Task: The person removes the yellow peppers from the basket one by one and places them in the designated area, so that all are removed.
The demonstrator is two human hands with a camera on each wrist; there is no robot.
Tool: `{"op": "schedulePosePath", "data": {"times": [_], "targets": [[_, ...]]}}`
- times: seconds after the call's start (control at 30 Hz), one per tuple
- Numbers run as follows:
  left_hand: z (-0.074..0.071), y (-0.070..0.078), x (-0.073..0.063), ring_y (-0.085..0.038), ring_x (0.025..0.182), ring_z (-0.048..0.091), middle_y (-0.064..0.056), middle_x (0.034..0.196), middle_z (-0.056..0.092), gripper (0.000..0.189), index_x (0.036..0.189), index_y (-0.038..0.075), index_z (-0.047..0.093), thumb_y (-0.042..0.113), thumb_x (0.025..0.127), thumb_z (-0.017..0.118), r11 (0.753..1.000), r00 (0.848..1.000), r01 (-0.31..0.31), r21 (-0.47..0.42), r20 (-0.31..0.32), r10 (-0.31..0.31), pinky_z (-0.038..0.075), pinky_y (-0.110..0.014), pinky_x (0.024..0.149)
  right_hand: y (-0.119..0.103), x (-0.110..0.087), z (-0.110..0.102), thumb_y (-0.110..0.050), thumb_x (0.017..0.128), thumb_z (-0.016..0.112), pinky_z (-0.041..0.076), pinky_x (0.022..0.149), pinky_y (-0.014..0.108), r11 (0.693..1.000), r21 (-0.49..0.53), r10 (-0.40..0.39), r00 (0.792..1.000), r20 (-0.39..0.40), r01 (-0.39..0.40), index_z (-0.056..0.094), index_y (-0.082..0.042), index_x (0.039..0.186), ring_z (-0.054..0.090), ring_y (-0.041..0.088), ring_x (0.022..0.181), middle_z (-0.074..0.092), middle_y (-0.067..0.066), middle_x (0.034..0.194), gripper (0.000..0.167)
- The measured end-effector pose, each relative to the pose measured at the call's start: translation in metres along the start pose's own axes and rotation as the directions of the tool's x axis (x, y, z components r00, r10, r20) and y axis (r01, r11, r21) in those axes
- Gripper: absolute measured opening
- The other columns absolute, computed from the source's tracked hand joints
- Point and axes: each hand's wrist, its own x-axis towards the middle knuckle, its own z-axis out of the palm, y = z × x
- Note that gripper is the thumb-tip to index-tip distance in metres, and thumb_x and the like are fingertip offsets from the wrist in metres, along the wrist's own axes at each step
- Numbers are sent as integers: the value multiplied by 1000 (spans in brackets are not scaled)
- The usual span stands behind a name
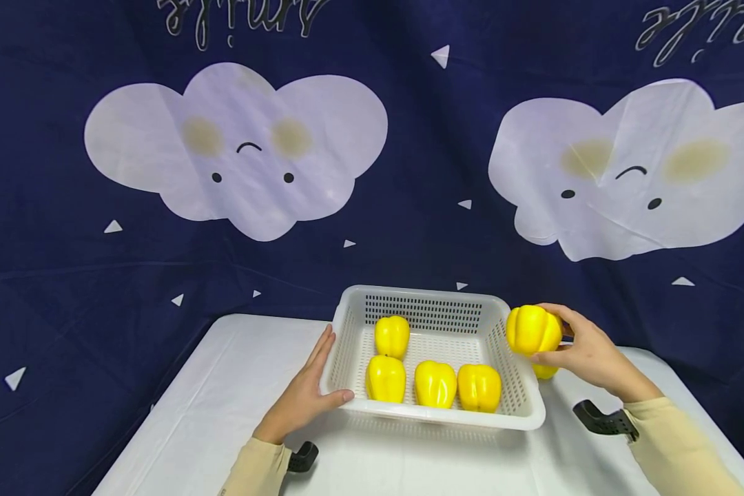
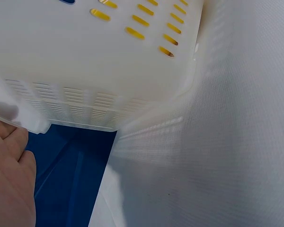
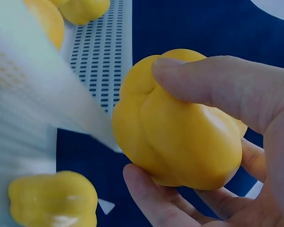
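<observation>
A white plastic basket (image 1: 440, 412) with slotted walls stands on the table. Inside it lie several yellow bell peppers (image 1: 435, 384). My left hand (image 1: 304, 399) rests at its near left corner, straight fingers along the left side and thumb over the front rim. In the left wrist view, part of that hand (image 2: 12, 175) touches the rim from outside. My right hand (image 1: 589, 355) holds a yellow bell pepper (image 1: 533, 329) beside the right rim, thumb on one side and fingers on the other. Another bell pepper (image 3: 54, 198) lies outside the basket, partly hidden below the held one in the head view.
The table (image 1: 223, 399) has a white cover. Directly behind it hangs a dark blue cloth (image 1: 421, 172) printed with pale clouds. Each wrist wears a black band, the right one (image 1: 604, 419) showing near the table's right side.
</observation>
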Motion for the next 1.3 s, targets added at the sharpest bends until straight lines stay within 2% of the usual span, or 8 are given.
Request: {"op": "schedulePosePath", "data": {"times": [0.13,0.37,0.6,0.9,1.0,1.13,1.3], "targets": [[0,0,0,-35,152,12,3,169,2,107,161,7,15,40,83,79,1000,1000,3,2,3,-3,26,-66,112,7,-2,-5,-27,73,90,56,81,42,1000,4,3,1000,-1,-3,39,-3,149,55,43,114,51,25,135,95],[0,-1,0,-37,152,12,2,169,2,107,161,6,15,34,82,81,1000,1000,3,-4,0,-3,27,-67,111,18,-5,-12,-28,73,90,55,79,36,1000,-23,12,1000,-13,-13,38,-3,150,54,43,114,49,26,137,97],[0,-1,0,-36,152,11,1,169,2,107,161,6,15,34,82,81,1000,1000,9,-9,3,-9,25,-66,112,33,-9,-20,-28,73,91,51,75,29,998,-55,-5,999,-35,3,40,-1,148,53,45,113,52,28,134,95],[0,-2,0,-36,152,11,0,169,3,107,161,6,15,36,82,81,1000,1000,2,2,-2,-2,26,-66,111,54,-11,-26,-26,75,90,47,73,22,997,-73,5,999,-33,-8,39,1,149,53,38,110,53,27,133,94],[-1,-2,0,-36,152,11,1,169,2,107,161,6,15,34,82,81,1000,1000,4,2,-5,-4,26,-67,111,59,-10,-27,-26,75,89,47,77,27,998,-68,14,1000,-25,-16,38,1,150,52,41,113,51,28,136,95],[-1,-1,0,-36,152,11,0,169,3,106,161,6,15,33,82,81,1000,1000,4,-2,-3,-4,25,-66,112,66,-12,-26,-23,76,89,48,84,45,998,-50,31,999,-9,-31,35,3,150,49,49,118,46,32,140,95],[0,0,1,-35,152,10,0,169,2,107,161,6,15,38,82,80,1000,1000,17,-7,5,-17,25,-65,112,76,-14,-27,-23,76,89,46,86,56,998,-41,48,999,-8,-48,35,2,150,46,53,121,43,33,141,95]]}}
